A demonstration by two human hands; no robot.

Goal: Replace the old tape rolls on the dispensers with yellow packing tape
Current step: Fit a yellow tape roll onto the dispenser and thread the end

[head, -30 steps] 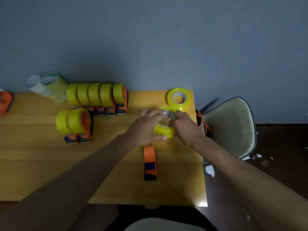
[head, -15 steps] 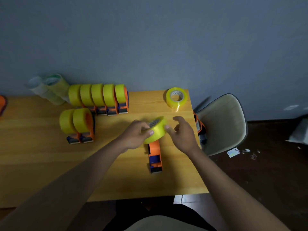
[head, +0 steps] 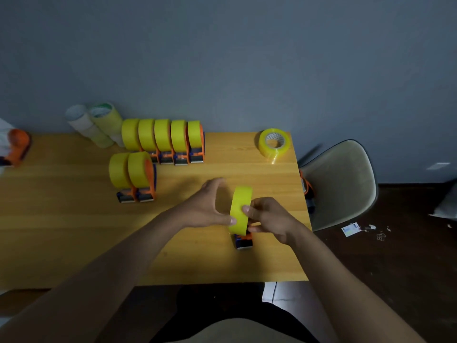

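Note:
A yellow tape roll (head: 240, 209) stands on edge over an orange and blue dispenser (head: 243, 240) near the table's right front. My left hand (head: 207, 206) is on its left side, thumb on the rim and fingers curved behind it. My right hand (head: 268, 219) pinches the roll's right edge from the other side. Most of the dispenser is hidden under the roll and my hands. A second loose yellow roll (head: 274, 144) lies flat at the table's back right corner.
Several dispensers loaded with yellow tape (head: 163, 139) stand in a back row, two more (head: 133, 174) in front. Pale old rolls (head: 96, 125) lie at back left, an orange dispenser (head: 17, 147) at far left. A chair (head: 341, 184) sits right of the wooden table (head: 74, 231).
The roll went from tilted in my left hand to upright over the dispenser. My right hand, open beside it before, now pinches its right edge.

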